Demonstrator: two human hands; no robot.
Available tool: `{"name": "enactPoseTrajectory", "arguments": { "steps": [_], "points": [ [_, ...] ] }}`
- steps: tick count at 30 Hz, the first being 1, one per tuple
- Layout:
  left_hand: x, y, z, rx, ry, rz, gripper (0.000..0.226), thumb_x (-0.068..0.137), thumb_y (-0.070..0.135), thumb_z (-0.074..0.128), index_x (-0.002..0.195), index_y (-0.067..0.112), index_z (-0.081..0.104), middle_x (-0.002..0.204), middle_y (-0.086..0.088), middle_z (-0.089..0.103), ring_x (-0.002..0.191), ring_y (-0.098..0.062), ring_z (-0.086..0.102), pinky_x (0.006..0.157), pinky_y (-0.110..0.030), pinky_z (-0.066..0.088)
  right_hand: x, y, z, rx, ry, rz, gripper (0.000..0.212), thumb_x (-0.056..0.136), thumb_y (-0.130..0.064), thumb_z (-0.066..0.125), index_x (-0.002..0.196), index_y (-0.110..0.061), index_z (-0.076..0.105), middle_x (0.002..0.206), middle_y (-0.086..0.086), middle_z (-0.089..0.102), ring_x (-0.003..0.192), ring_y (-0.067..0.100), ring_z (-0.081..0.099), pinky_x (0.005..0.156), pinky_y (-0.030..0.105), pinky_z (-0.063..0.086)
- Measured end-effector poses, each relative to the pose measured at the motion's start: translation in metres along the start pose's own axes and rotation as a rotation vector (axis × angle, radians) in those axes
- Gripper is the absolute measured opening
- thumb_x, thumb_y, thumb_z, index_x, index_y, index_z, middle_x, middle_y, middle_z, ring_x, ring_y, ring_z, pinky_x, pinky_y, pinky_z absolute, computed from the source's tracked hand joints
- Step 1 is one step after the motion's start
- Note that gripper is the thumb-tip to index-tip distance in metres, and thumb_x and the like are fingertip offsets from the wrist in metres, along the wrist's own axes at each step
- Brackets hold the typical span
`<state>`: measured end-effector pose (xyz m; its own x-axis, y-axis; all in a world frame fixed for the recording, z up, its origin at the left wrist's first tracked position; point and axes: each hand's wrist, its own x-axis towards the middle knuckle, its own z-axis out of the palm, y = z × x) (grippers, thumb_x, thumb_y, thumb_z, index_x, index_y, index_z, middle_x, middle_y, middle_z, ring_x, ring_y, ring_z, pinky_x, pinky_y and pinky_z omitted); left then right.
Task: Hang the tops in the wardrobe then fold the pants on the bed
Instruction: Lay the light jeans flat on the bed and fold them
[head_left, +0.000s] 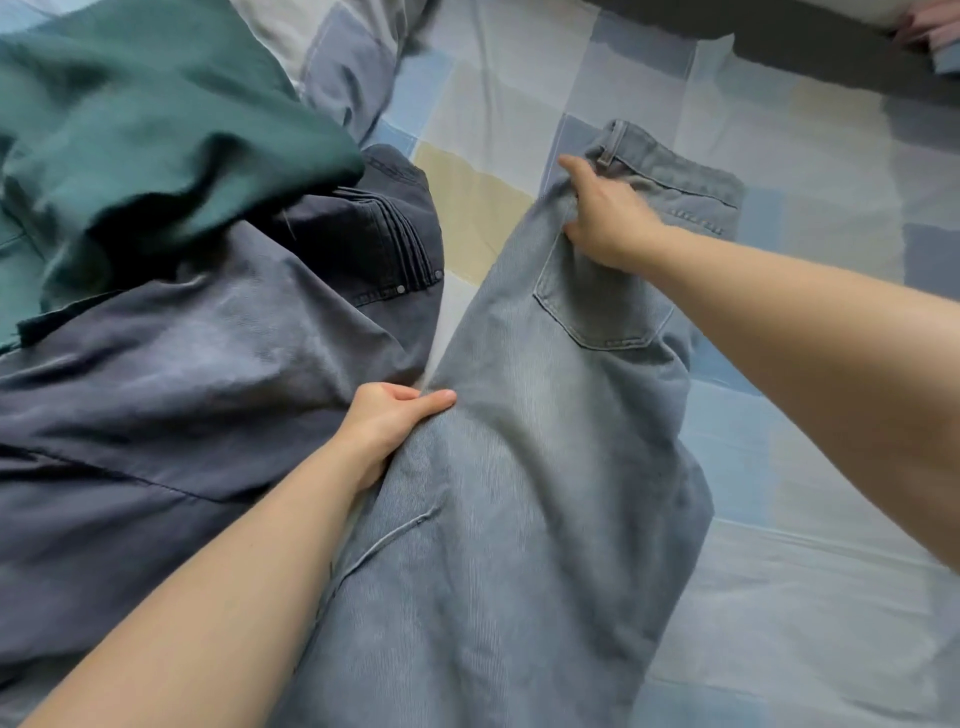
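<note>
My left hand (387, 418) pinches a fold of the light blue jeans (519, 467) at their left edge, about mid-leg, thumb on top, fingers tucked under the cloth. My right hand (605, 218) grips the same jeans up by the waistband, fingers curled into bunched denim just below a belt loop (607, 156). Both forearms are bare.

Left to right: a dark green garment (135, 135) lies crumpled at upper left, blurred, its edge overlapping the dark grey-blue jeans (208, 374). Those sprawl over the left half of the view, with a pleated pocket area and two small rivets (400, 289) showing near their top right. Their right edge touches the light blue jeans beside my left hand.

The light blue jeans run down the middle from the waistband at upper centre-right to the bottom edge, back side up, one back pocket (602, 306) visible just below my right hand. They lie on the bed's patchwork sheet (805, 597) of pale blue, grey and cream squares, which fills the right side. A pillow (332, 62) in matching fabric sits at top centre-left. A dark strip (810, 47) runs along the top right, with something pinkish (930, 26) at the corner, too blurred to tell.
</note>
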<state>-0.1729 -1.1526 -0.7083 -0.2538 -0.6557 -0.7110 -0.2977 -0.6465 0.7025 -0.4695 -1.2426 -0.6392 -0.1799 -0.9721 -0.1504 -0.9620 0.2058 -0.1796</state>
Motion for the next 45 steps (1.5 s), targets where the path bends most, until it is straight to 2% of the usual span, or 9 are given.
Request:
{"name": "enactPoseTrajectory", "arguments": {
  "steps": [7,11,14,19,26,29,33,41,45],
  "points": [
    [-0.024,0.000,0.021,0.266,0.302,0.225,0.039,0.079,0.039,0.076,0.070,0.003,0.064,0.062,-0.001,0.059,0.064,-0.019,0.049,0.059,-0.028,0.035,-0.145,0.040,0.034,0.139,0.439,0.476,0.041,0.096,-0.032,0.043,0.130,-0.010,0.045,0.130,0.015,0.050,0.118,0.037,0.042,0.095,0.044,0.033],
    [-0.059,-0.014,0.034,0.829,0.584,0.698,0.016,0.090,0.031,0.064,0.093,0.015,0.060,0.080,-0.012,0.068,0.071,-0.040,0.061,0.059,-0.041,0.045,-0.222,0.046,0.062,0.568,0.154,0.895,0.052,0.103,-0.039,0.028,0.122,0.001,0.055,0.131,0.027,0.051,0.121,0.041,0.047,0.098,0.040,0.034],
    [-0.062,-0.018,0.025,1.018,0.667,0.828,0.017,0.092,0.027,0.063,0.096,0.011,0.061,0.085,-0.013,0.069,0.064,-0.043,0.063,0.051,-0.043,0.046,-0.254,0.032,0.071,0.585,-0.015,0.780,0.051,0.103,-0.039,0.031,0.103,0.000,0.064,0.117,0.027,0.061,0.112,0.039,0.055,0.083,0.038,0.038],
    [-0.052,-0.027,0.016,1.164,0.641,0.702,0.025,0.095,0.031,0.058,0.097,0.006,0.056,0.073,-0.022,0.067,0.062,-0.046,0.063,0.054,-0.040,0.038,-0.270,0.037,0.074,0.803,0.312,0.904,0.031,0.097,-0.029,0.049,0.074,-0.007,0.050,0.073,0.008,0.050,0.077,0.023,0.046,0.069,0.033,0.032],
    [-0.049,-0.030,0.027,1.080,0.644,0.498,0.031,0.099,0.037,0.045,0.107,0.007,0.045,0.109,-0.021,0.061,0.089,-0.047,0.060,0.064,-0.045,0.037,-0.288,0.034,0.082,1.385,0.179,1.081,0.040,0.095,-0.038,0.052,0.109,-0.003,0.064,0.110,0.016,0.067,0.098,0.022,0.061,0.090,0.040,0.049],
    [-0.054,-0.031,0.028,1.123,0.629,0.513,0.032,0.098,0.032,0.050,0.104,0.001,0.047,0.108,-0.025,0.057,0.093,-0.047,0.059,0.071,-0.051,0.042,-0.300,0.045,0.084,1.295,0.093,1.006,0.028,0.092,-0.034,0.060,0.090,-0.006,0.062,0.091,0.012,0.065,0.082,0.023,0.062,0.074,0.039,0.050],
    [-0.067,-0.037,0.024,1.231,0.605,0.562,0.028,0.094,0.022,0.059,0.099,-0.004,0.050,0.098,-0.029,0.056,0.092,-0.046,0.056,0.071,-0.054,0.041,-0.318,0.056,0.083,1.108,0.358,1.182,0.019,0.096,-0.023,0.051,0.094,-0.005,0.056,0.077,0.015,0.057,0.056,0.023,0.053,0.057,0.038,0.046],
    [-0.126,-0.100,-0.006,1.438,0.634,0.745,0.020,0.085,0.017,0.069,0.086,0.001,0.057,0.099,-0.020,0.059,0.087,-0.040,0.053,0.068,-0.049,0.041,-0.374,-0.024,0.103,0.631,0.100,0.844,0.040,0.095,-0.037,0.054,0.100,0.001,0.059,0.112,0.021,0.054,0.110,0.034,0.049,0.096,0.036,0.037],
    [-0.139,-0.116,-0.027,1.583,0.556,0.869,0.012,0.082,-0.002,0.064,0.091,0.000,0.057,0.099,-0.020,0.061,0.084,-0.038,0.055,0.077,-0.050,0.045,-0.376,-0.016,0.102,0.645,0.106,0.937,0.030,0.098,-0.019,0.048,0.103,0.010,0.055,0.115,0.030,0.054,0.110,0.040,0.050,0.088,0.036,0.031]
  ]
}}
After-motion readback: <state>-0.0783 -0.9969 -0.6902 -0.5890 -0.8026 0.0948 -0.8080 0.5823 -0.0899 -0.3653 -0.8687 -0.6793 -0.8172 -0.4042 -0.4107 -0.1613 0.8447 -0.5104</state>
